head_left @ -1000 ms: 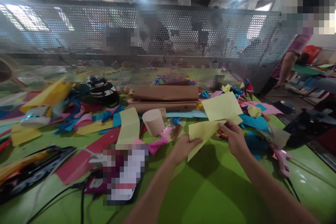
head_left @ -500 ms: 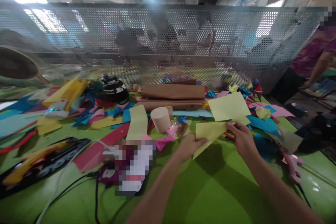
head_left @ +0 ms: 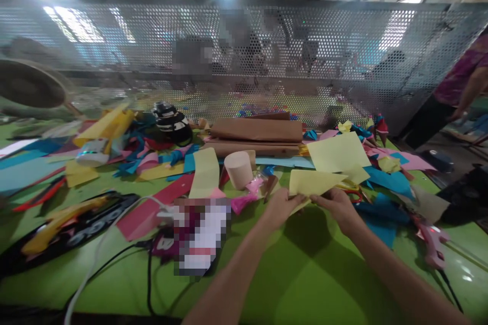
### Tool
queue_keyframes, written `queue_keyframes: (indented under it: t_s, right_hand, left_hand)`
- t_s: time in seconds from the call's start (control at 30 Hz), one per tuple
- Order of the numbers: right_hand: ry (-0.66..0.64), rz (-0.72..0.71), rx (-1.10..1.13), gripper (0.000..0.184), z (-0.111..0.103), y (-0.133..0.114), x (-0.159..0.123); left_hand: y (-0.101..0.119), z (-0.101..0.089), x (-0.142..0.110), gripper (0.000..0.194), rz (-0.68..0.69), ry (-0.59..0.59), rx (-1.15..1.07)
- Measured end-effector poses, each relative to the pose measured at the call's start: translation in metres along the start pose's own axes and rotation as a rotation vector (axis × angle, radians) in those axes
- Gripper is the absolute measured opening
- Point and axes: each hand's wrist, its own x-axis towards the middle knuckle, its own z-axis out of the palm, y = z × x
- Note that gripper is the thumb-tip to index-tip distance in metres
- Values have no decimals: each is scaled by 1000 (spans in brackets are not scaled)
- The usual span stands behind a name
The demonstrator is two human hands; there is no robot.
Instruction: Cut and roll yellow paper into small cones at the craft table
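Observation:
A folded piece of pale yellow paper is held above the green table. My left hand pinches its lower edge from the left. Close beside it, my right hand pinches the same edge, the fingertips of both hands nearly meeting. Behind the hands lies a larger yellow sheet. Red-handled scissors show partly past my right hand. A roll of white tape stands to the left, with a pink paper piece in front of it.
Folded brown paper lies at the back before a perforated metal screen. A pink glue gun with a cord is at right. A phone, cables and a black pouch lie left. A person stands at far right.
My right hand has moved left along the paper, from its far corner to beside my left hand. The paper's lower flap is now mostly hidden. The view has shifted slightly.

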Motion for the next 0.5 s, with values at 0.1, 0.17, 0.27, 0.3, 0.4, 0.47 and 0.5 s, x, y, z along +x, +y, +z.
queue_keyframes:
  t_s: [0.1, 0.17, 0.27, 0.3, 0.4, 0.47, 0.5]
  right_hand:
    - [132, 0, 12, 32, -5, 0, 1]
    - [266, -10, 71, 32, -15, -5, 4]
    - [421, -98, 79, 31, -34, -15, 8]
    - [465, -146, 53, 30, -39, -18, 9]
    - [539, -336, -138, 27, -42, -25, 7]
    - [482, -450, -378, 33, -35, -27, 2]
    - [419, -486, -503, 38, -30, -27, -1]
  left_hand:
    - [3, -1, -2, 43, 6, -29, 127]
    - [5, -4, -2, 41, 30, -50, 173]
    - [6, -10, -2, 35, 71, -56, 213]
    - [7, -12, -1, 32, 90, -20, 233]
    - [10, -14, -1, 25, 133, 117, 438]
    - [14, -11, -2, 24, 105, 122, 701]
    - [16, -8, -3, 24, 86, 93, 831]
